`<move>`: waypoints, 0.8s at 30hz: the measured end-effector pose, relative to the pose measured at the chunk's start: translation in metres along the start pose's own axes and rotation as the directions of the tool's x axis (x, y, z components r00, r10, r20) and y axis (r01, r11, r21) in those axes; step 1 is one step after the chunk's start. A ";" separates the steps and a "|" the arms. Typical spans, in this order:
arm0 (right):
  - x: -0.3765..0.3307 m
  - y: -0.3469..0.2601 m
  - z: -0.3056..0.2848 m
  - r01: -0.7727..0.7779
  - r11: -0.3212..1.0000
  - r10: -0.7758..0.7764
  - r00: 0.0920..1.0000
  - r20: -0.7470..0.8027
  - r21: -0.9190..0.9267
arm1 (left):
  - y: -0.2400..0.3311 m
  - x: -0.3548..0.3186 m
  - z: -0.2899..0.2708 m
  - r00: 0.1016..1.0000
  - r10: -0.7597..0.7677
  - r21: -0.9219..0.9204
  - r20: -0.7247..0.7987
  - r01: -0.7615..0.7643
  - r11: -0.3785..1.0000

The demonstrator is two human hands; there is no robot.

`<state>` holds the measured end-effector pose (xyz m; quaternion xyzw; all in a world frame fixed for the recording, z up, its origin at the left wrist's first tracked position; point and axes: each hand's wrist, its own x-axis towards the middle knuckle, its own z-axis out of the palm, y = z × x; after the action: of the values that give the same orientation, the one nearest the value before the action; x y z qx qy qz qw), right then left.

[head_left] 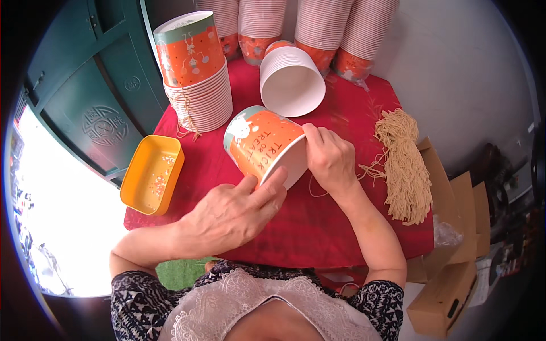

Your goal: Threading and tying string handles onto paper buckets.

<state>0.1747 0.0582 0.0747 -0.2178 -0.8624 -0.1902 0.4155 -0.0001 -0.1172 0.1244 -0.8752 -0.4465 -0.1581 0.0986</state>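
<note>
An orange paper bucket (264,139) with a green base band and a white rim is tilted between my hands, its mouth facing down to the right. My left hand (242,210) grips the lower rim, thumb and fingers on either side of the wall. My right hand (330,156) pinches the upper right rim, fingers curled over it. A thin cord hangs below my right hand. Beyond the bucket, a nested stack of white-lined buckets (293,88) lies on its side, mouth toward me. At the right lies a bundle of beige cords (405,167).
A red-covered table (273,247) carries everything. An upside-down bucket stack (196,74) with cords hanging down stands at the left, near a yellow tub (149,196) holding small pale and reddish bits. Wrapped bucket stacks (321,25) line the back. Cardboard boxes (446,295) stand beside the table at right.
</note>
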 end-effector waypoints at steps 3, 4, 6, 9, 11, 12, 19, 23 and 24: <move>0.003 -0.005 -0.002 0.024 1.000 -0.024 1.000 -0.006 0.019 | -0.004 -0.004 -0.010 0.990 0.024 0.278 0.140 -0.063 0.959; 0.002 -0.006 -0.002 0.014 0.998 -0.014 1.000 -0.006 0.057 | -0.006 -0.004 -0.009 0.990 0.025 0.281 0.140 -0.064 0.958; -0.002 -0.005 -0.001 0.003 0.996 -0.002 1.000 -0.006 0.091 | -0.014 -0.003 -0.002 0.969 0.059 0.441 0.241 -0.163 0.883; -0.009 -0.007 -0.001 -0.040 0.969 0.051 0.998 -0.037 0.245 | -0.028 0.005 0.001 0.948 0.094 0.488 0.304 -0.240 0.839; -0.017 -0.015 -0.012 -0.258 0.891 0.251 0.966 0.069 0.373 | -0.040 0.005 0.011 0.955 0.135 0.492 0.264 -0.253 0.833; -0.026 -0.015 -0.015 -0.354 0.850 0.315 0.935 0.164 0.390 | -0.042 0.004 0.014 0.960 0.124 0.468 0.252 -0.233 0.853; -0.078 -0.023 -0.053 -0.652 0.675 0.349 0.694 0.629 0.345 | -0.042 0.003 0.033 0.983 -0.039 0.446 0.180 -0.046 0.894; -0.094 -0.027 -0.074 -0.700 0.630 0.058 0.474 0.878 0.336 | -0.044 -0.001 0.044 0.987 -0.052 0.425 0.151 -0.017 0.905; -0.095 -0.027 -0.076 -0.709 0.602 -0.041 0.433 0.901 0.368 | -0.043 -0.002 0.046 0.985 -0.068 0.423 0.158 -0.005 0.906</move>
<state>0.2617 -0.0243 0.0390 -0.2866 -0.8756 0.3883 0.0217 -0.0273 -0.0796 0.0825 -0.8361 -0.4908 0.0152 0.2444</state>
